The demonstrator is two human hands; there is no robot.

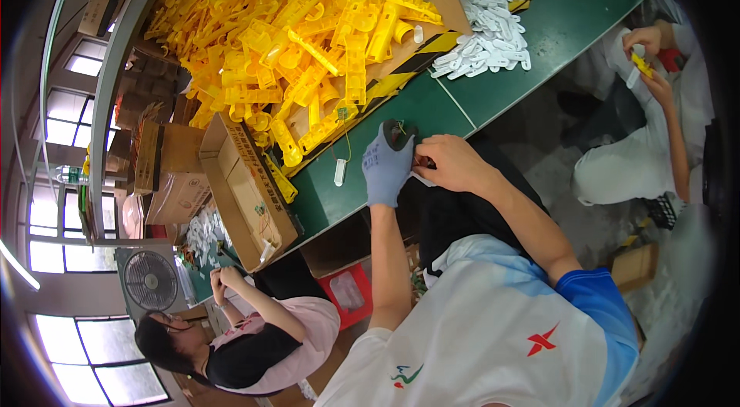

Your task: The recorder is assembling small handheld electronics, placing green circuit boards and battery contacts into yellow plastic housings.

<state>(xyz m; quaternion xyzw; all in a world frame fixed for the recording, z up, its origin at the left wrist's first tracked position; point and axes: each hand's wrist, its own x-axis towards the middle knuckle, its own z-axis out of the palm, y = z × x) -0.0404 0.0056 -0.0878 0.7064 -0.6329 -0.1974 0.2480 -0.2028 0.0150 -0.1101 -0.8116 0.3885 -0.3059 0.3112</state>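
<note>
At the table edge, my left hand (389, 164), in a grey-blue glove with dark fingertips, is closed around a small piece with thin wires (399, 128); most of it is hidden by the fingers. My bare right hand (456, 163) is pressed up beside it with fingers bent in a pinch. A bit of something white (423, 179) shows under those fingers, too covered to name. Just left of the glove, a small white block (340, 172) lies on the green table, joined by thin wires to a small green circuit board (343, 113).
A large heap of yellow plastic parts (308, 45) covers the table's far side, next to a pile of white plastic pieces (487, 25). An open cardboard box (250, 195) stands at the left. One co-worker (262, 326) sits at left, another (640, 122) at right holding a yellow part.
</note>
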